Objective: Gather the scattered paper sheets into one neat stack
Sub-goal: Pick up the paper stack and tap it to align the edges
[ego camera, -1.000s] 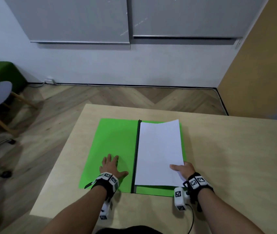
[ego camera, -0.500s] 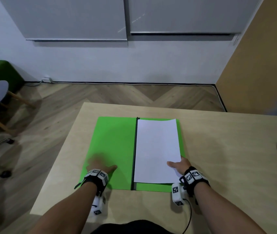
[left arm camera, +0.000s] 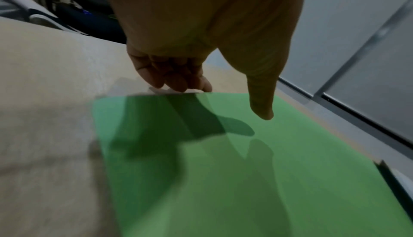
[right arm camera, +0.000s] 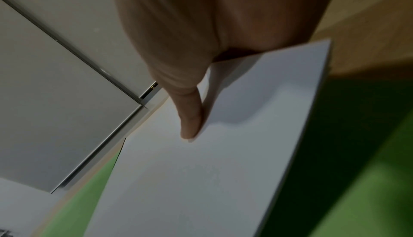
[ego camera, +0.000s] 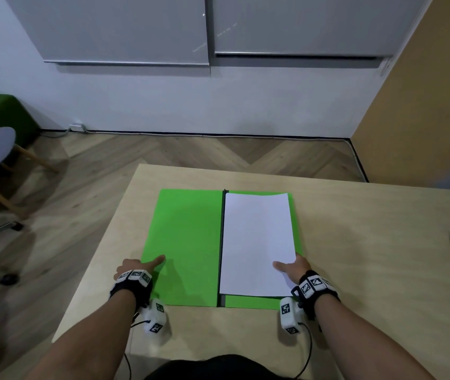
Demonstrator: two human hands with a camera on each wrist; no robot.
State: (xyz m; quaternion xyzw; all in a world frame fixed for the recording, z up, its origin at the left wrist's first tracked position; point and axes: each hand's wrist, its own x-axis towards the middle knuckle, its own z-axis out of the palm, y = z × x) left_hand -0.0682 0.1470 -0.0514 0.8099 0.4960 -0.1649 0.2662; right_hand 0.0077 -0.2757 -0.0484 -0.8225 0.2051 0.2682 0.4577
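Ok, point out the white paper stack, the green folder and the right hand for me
white paper stack (ego camera: pixel 256 242), head view, middle of the top sheet
green folder (ego camera: pixel 185 242), head view, bare left flap
right hand (ego camera: pixel 294 267), head view, back of the hand

Head cam is looking forward and down over the table (ego camera: pixel 355 242), taking in both forearms. Wrist cams are looking along each palm, close up. All three are sharing the green folder (ego camera: pixel 185 242) (left arm camera: pixel 245 187) (right arm camera: pixel 368 196).
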